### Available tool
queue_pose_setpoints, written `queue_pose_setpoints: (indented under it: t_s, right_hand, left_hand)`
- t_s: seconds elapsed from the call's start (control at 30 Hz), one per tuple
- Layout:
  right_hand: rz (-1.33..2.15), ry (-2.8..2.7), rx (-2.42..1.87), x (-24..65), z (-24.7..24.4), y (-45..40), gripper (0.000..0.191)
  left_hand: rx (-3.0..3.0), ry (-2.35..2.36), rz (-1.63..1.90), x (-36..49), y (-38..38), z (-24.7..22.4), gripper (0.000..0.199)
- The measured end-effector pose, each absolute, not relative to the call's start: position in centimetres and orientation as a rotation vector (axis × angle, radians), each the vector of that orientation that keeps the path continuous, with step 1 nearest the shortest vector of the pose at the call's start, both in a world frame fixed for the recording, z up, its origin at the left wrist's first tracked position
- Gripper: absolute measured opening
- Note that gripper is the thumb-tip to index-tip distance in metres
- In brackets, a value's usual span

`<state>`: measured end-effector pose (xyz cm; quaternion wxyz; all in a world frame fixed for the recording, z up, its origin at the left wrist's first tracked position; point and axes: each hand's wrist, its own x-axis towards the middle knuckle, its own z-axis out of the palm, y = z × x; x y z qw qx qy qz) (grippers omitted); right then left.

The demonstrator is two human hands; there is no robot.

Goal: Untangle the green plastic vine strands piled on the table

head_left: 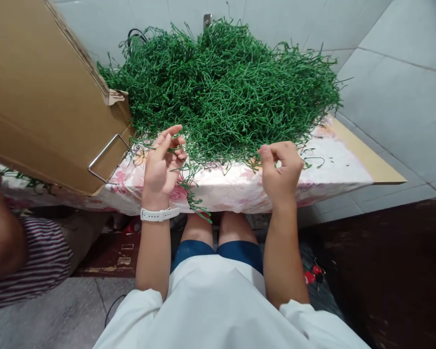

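Heap (221, 92) of green strands, one, seen from the head camera: it lies on flowered cloth (349, 162) and reaches back to the tiled wall (403, 87). Two hands are at its front edge. The left hand (163, 167) is turned palm up, its fingers loosely curled, with a thin strand across them; whether it is gripped, I cannot tell. One white watch (160, 214) circles that wrist. The right hand (282, 172) makes a narrow pinch, thumb against forefinger; whether a strand is caught there, I cannot tell. One tuft (195, 196) hangs over the cloth's front edge, just beside the left hand.

One upright piece of cardboard (39, 97), with one wire loop (103, 154) at its lower corner, closes off the left side. Beyond it is one co-worker's arm (3, 232). Between the hands is a wide gap, over a thin strip of cloth. More room opens at right, where a few stray strands lie and one bare board (381, 172) sticks out past the cloth.
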<state>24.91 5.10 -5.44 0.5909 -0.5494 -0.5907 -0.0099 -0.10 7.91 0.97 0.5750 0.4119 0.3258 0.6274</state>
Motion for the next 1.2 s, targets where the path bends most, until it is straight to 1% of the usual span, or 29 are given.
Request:
queue_pose_setpoints:
  t_s: [0.07,0.1,0.17,0.27,0.4,0.5,0.57,0.6,0.7,0.8,0.83,0.9,1.03,1.13,1.2]
  right_hand:
    - [0.322,-1.394,-1.043,22.0,-5.2,3.7,0.020]
    - [0.501,-1.412,-0.951,20.6,-5.1,3.1,0.018]
    - [0.773,-1.440,-0.829,18.1,-5.2,2.0,0.022]
    - [0.968,-1.481,-0.775,16.2,-5.8,1.2,0.027]
    - [1.044,-1.404,-0.771,15.9,-6.4,0.8,0.029]
    - [1.067,-1.271,-0.736,16.1,-6.2,0.7,0.030]
    - [1.046,-1.202,-0.733,16.1,-5.8,0.6,0.032]
    - [1.032,-1.179,-0.742,16.2,-5.6,0.5,0.033]
    - [1.015,-1.149,-0.767,16.1,-5.4,0.3,0.035]
    - [1.070,-1.083,-0.745,15.8,-5.8,0.3,0.034]
    - [1.119,-1.010,-0.718,15.8,-6.1,0.4,0.034]
    - [1.250,-0.795,-0.647,15.8,-6.5,0.7,0.034]
    - [1.439,-0.431,-0.585,16.2,-6.9,1.5,0.028]
    - [1.441,-0.343,-0.567,16.3,-7.0,1.8,0.022]
    - [1.430,-0.337,-0.549,16.2,-7.0,1.7,0.018]
  left_hand:
    - [0.915,0.736,1.463,0.4,7.3,1.2,0.014]
    - [0.890,0.730,1.455,0.8,6.9,1.3,0.016]
    - [0.854,0.731,1.446,1.5,6.2,1.4,0.018]
    - [0.867,0.749,1.460,2.5,5.1,1.3,0.018]
    - [0.898,0.747,1.500,2.9,3.9,0.5,0.020]
    - [1.027,0.762,1.484,2.4,3.2,-0.6,0.031]
    - [1.192,0.770,1.411,2.0,2.7,-1.3,0.039]
    - [1.275,0.773,1.357,1.9,2.4,-1.6,0.041]
    - [1.441,0.806,1.268,1.8,1.6,-2.1,0.034]
    - [1.490,0.821,1.399,2.1,1.3,-2.4,0.023]
    - [1.489,0.804,1.461,2.2,1.4,-2.4,0.019]
    - [1.463,0.746,1.587,2.2,1.7,-2.5,0.018]
    - [1.318,0.643,1.779,2.2,2.2,-2.7,0.028]
    - [1.157,0.643,1.762,2.6,2.0,-2.8,0.039]
    - [1.031,0.639,1.704,3.0,1.7,-2.8,0.043]
